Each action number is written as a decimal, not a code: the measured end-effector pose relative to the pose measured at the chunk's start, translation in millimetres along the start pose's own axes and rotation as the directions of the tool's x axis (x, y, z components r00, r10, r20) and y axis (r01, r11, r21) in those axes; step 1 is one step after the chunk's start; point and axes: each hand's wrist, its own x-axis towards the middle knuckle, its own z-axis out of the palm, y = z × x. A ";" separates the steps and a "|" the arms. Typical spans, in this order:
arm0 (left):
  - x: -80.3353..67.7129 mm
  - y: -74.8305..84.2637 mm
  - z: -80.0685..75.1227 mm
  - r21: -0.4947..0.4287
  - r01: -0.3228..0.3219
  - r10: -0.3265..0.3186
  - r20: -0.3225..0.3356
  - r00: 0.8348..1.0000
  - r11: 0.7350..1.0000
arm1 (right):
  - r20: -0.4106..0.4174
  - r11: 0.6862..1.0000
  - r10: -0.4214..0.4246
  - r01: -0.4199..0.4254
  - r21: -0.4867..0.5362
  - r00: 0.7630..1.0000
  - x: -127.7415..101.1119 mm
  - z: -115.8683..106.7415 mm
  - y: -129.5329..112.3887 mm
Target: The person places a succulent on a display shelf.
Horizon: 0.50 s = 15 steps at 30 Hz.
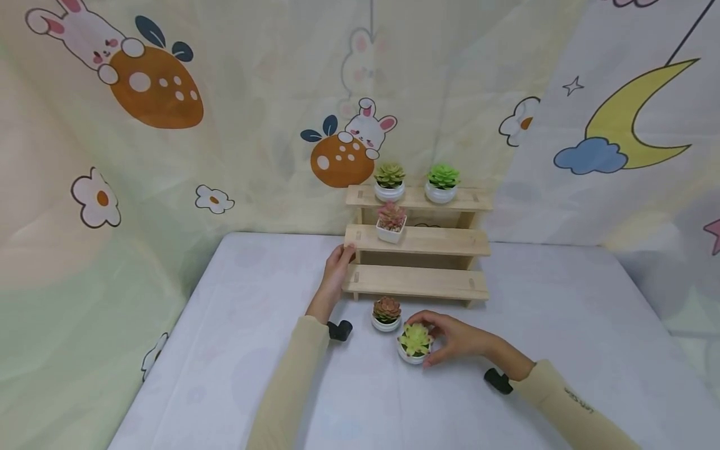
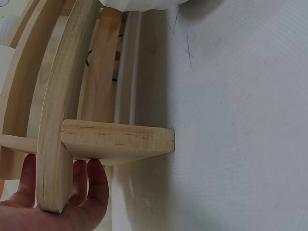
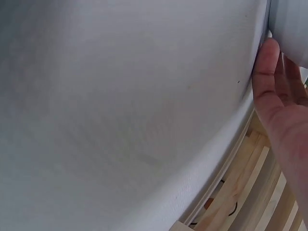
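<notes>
My right hand (image 1: 462,338) holds a yellow-green succulent (image 1: 416,340) in a round white pot, thumb and fingers on either side of it, low over the white table. In the right wrist view the fingers (image 3: 267,72) lie against the pot (image 3: 291,36). With my left hand (image 1: 334,275) I grip the left end of a three-step wooden stand (image 1: 416,281). The left wrist view has those fingers (image 2: 97,185) around the end of a board (image 2: 53,178). A reddish-brown succulent (image 1: 387,312) in a white pot stands on the table before the stand.
Two green succulents, a duller one (image 1: 389,181) and a bright one (image 1: 442,182), sit on the top step. A pink succulent (image 1: 390,222) in a square white pot is on the middle step. Behind the table (image 1: 259,275) hangs a patterned cloth (image 1: 264,125).
</notes>
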 end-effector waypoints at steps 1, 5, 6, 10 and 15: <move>0.0 0.0 0.1 -0.001 -0.003 0.003 -0.001 1.000 1.000 | -0.003 1.000 0.008 -0.008 -0.010 1.000 0.4 0.1 0.3; -0.4 0.7 0.7 -0.006 -0.007 0.007 -0.009 1.000 1.000 | -0.012 0.999 0.029 -0.029 -0.039 1.000 1.4 0.6 1.0; -0.2 0.7 0.8 -0.009 -0.006 0.006 -0.009 1.000 1.000 | -0.012 0.999 0.030 -0.031 -0.044 0.999 1.5 0.6 0.9; 0.3 0.2 1.2 -0.013 0.002 -0.002 -0.009 1.000 1.000 | -0.013 0.998 0.037 -0.038 -0.050 0.999 1.3 0.6 -0.3; 1.3 0.3 1.5 -0.008 0.007 -0.007 -0.012 1.000 1.000 | -0.020 0.998 0.045 -0.046 -0.036 0.999 0.1 -0.7 -1.0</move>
